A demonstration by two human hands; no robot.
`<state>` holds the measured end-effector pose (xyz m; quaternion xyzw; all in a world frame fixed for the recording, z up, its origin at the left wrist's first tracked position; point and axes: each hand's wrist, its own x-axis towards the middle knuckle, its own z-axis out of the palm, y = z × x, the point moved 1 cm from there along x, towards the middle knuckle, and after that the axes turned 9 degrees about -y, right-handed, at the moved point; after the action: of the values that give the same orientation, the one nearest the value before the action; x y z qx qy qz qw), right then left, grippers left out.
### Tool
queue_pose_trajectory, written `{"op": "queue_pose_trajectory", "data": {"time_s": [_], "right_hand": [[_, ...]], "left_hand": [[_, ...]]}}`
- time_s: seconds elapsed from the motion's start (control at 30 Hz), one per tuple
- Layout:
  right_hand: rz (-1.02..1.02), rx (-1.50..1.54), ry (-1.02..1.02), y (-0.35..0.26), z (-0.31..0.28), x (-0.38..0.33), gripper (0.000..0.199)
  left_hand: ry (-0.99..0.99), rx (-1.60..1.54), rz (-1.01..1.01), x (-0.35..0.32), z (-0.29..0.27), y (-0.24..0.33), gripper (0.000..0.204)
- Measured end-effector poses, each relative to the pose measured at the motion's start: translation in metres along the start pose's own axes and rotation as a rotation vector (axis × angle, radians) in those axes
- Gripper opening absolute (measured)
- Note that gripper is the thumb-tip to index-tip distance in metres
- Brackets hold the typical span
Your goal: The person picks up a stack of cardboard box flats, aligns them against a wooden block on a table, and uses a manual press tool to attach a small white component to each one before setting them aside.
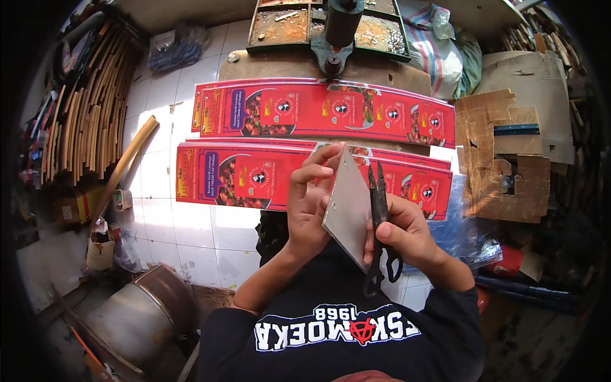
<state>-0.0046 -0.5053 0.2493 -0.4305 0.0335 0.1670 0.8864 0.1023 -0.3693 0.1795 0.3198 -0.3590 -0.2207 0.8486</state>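
Between both hands' fingers (316, 170), grey card (349, 207) beside scissors (380, 219).

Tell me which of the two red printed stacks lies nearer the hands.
The lower stack; the left hand overlaps its edge, while the upper stack lies beyond it.

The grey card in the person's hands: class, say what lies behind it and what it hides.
Behind the grey card lie stacked red printed sheets on the white tiled floor. The card covers part of the nearer stack and the fingers of the right hand, which holds black scissors.

One head-worn fisheye view looks steeply down, close over the lap; its rim, probably distorted, bends.
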Motion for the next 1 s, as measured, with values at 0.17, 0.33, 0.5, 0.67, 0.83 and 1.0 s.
{"op": "queue_pose_trajectory", "data": {"time_s": [0.17, 0.33, 0.5, 0.67, 0.83, 1.0], "right_hand": [[-0.037, -0.068, 0.133, 0.004, -0.003, -0.002, 0.017], [0.026, -0.084, 0.120, -0.003, 0.000, -0.003, 0.017], [0.065, -0.248, 0.061, -0.011, -0.001, -0.002, 0.015], [0.068, -0.199, 0.070, -0.008, -0.004, 0.002, 0.017], [0.036, 0.056, -0.002, -0.007, -0.015, -0.001, 0.028], [-0.023, 0.199, -0.015, 0.001, -0.015, -0.002, 0.032]], "left_hand": [[-0.015, 0.082, -0.171, -0.011, 0.030, 0.029, 0.072], [0.179, 0.258, -0.366, -0.025, 0.038, 0.032, 0.061], [0.146, 0.268, -0.384, -0.035, 0.027, 0.023, 0.062], [0.039, 0.381, -0.194, -0.021, 0.025, 0.025, 0.063], [-0.222, 0.391, -0.065, -0.002, 0.013, 0.037, 0.054], [-0.296, 0.749, 0.134, 0.016, 0.000, 0.044, 0.024]]}}
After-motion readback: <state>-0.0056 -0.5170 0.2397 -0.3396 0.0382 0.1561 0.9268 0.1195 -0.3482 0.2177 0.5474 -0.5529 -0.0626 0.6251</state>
